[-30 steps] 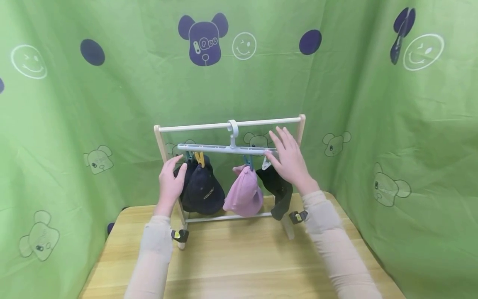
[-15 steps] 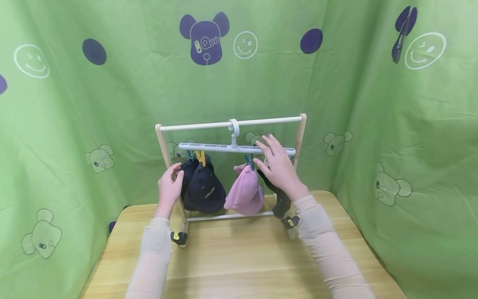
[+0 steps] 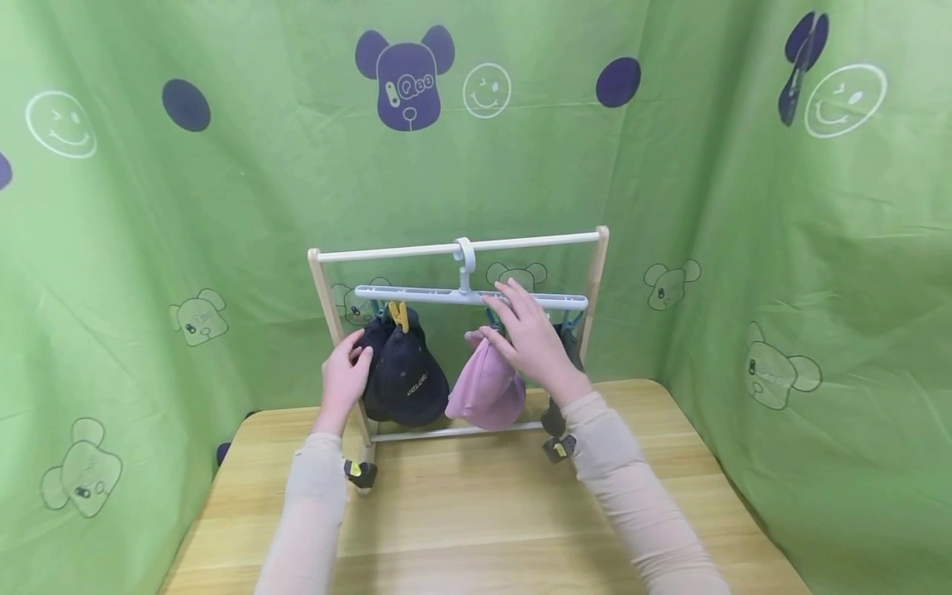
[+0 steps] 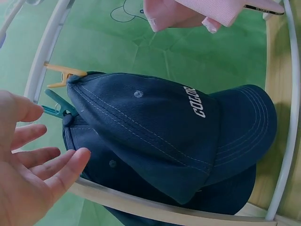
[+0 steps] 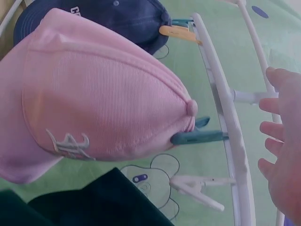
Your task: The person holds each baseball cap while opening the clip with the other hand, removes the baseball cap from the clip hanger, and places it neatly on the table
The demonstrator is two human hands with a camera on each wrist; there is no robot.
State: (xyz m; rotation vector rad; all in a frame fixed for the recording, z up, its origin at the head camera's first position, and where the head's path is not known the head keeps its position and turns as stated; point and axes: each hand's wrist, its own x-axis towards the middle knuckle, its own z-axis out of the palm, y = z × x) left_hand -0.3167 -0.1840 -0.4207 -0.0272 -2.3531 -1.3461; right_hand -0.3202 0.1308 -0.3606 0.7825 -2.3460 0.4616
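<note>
Two dark navy caps hang at the left of a pale blue hanger. The front navy cap carries white lettering and a yellow clip; a teal clip holds the rear one. My left hand is beside them with loosely bent fingers; the left wrist view shows nothing in its grasp. A pink cap hangs from a teal clip. In front of the hanger bar, near the pink cap's top, my right hand has its fingers extended, holding nothing. It partly hides a dark cloth item hanging at the right.
A wooden rack with a white top rail bears the hanger by its hook. A white clip dangles from the bar. The rack stands on a wooden table. Green printed curtain surrounds it.
My right hand has moved left and down, from the hanger's right end to before the pink cap, uncovering that end. My left hand has lowered slightly beside the navy caps.
</note>
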